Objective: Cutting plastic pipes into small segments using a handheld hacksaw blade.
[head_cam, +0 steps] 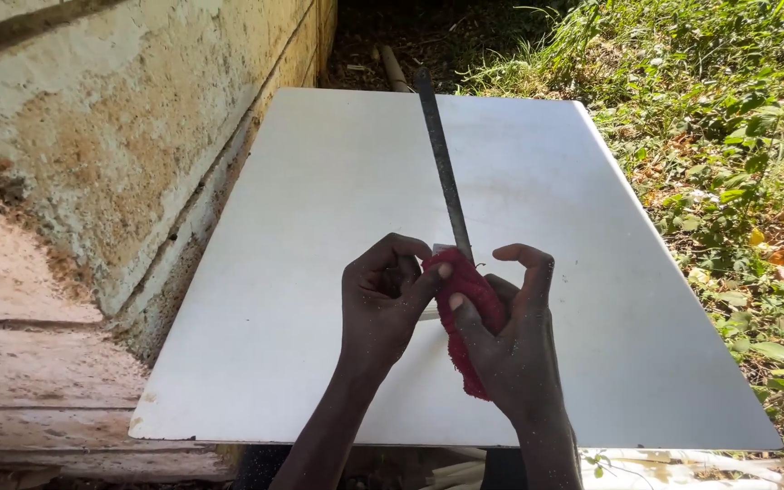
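Left hand [383, 304] and right hand [510, 340], fingers curled, both clamped on red cloth [469, 313] around file [442, 163].

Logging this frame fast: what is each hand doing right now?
Left hand: closed, pinching the red cloth.
Right hand: closed around the red cloth at the base of the long metal file.

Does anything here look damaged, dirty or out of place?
Only small things: the white board has a chipped, dirty near-left corner, and the wall is stained. Both hands hold the red cloth around the long dark tool.
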